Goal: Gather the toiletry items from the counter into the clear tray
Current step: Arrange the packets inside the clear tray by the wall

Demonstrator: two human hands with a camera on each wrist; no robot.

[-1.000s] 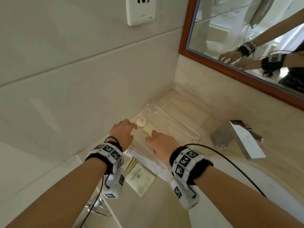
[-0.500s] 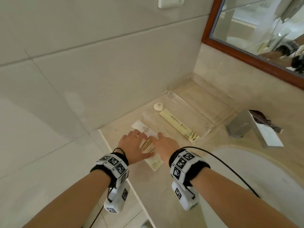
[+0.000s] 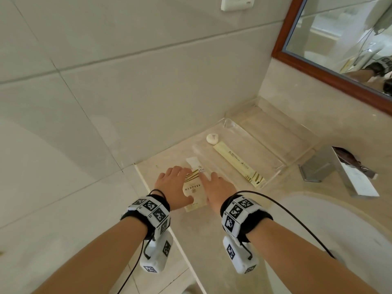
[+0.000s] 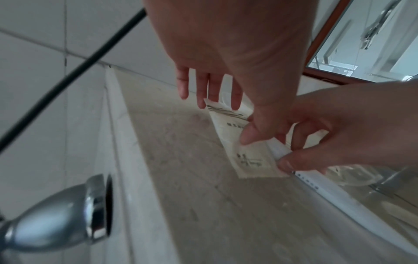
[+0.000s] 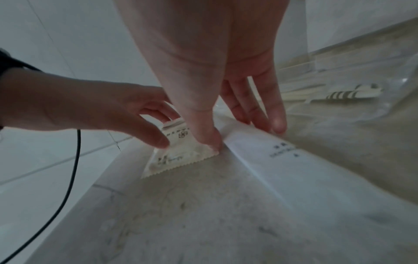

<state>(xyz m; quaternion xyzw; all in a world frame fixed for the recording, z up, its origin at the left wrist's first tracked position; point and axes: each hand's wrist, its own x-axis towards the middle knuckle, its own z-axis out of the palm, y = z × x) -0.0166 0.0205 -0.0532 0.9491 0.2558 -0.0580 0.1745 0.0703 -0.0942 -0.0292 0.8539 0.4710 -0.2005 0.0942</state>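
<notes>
The clear tray stands in the counter's back corner. In it lie a long cream packet and a small white round item. Nearer, on the counter, a cream sachet with gold stripes lies half over a long white packet. My left hand pinches the sachet at its left side, thumb under curled fingers. My right hand grips the white packet, thumb on one edge and fingers on the other. The sachet is slightly tilted.
A chrome faucet stands right of the tray, above the white basin. A framed mirror and a wall socket hang above. The counter ends at a tiled wall on the left. A chrome fitting sits below the counter edge.
A second ago both hands were at the tray with the long cream packet. They have drawn back to the sachet and the white packet on the counter and taken hold of them.
</notes>
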